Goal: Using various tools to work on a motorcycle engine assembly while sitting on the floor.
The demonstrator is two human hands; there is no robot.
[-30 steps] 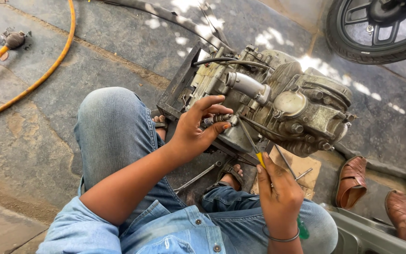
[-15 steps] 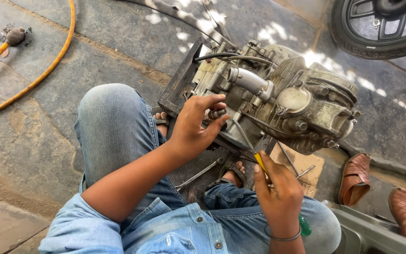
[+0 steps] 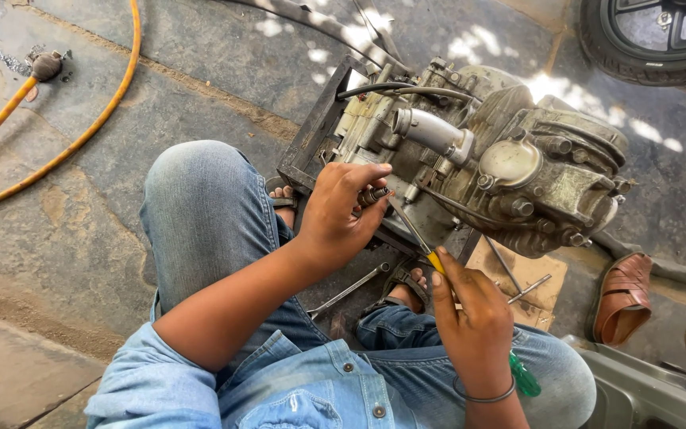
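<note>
A dirty grey motorcycle engine (image 3: 510, 167) rests on a dark metal stand (image 3: 311, 143) on the stone floor in front of my knees. My left hand (image 3: 341, 213) grips a small dark metal fitting (image 3: 372, 195) at the engine's near side. My right hand (image 3: 470, 314) holds a screwdriver (image 3: 414, 234) with a yellow and green handle. Its thin shaft points up and left, and the tip meets the fitting under my left fingers.
A wrench (image 3: 351, 290) lies on the floor between my legs. Loose tools rest on a piece of cardboard (image 3: 529, 278). A yellow hose (image 3: 81, 135) curves at the left. A motorcycle wheel (image 3: 653, 40) stands at the top right, brown sandals (image 3: 625, 298) at the right.
My left hand stays on the fitting at the engine. My right hand has shifted the screwdriver slightly, its tip staying at the fitting.
</note>
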